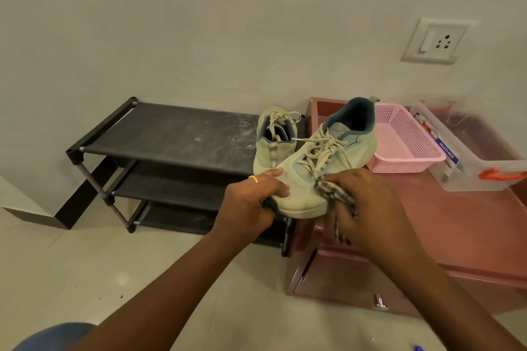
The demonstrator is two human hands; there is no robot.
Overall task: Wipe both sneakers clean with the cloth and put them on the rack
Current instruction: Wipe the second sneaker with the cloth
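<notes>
1. The held sneaker (322, 159) is pale grey-green mesh with beige laces and a dark teal collar lining. It is off the ground, toe low and towards the camera, heel raised away. The left grip (251, 202) holds its toe end from the left side
2. The other sneaker (265, 157) has the same colours and sits on the right end of the rack's top shelf, heel towards the camera, partly hidden behind the first
3. The cloth (333, 191) is checked dark and pale. It is bunched in the right grip (368, 208) and pressed to the right side of the held sneaker's toe, with one end hanging below
4. The rack (171, 137) is black, with three fabric shelves on metal poles, and its top shelf shows pale dusty smears
</notes>
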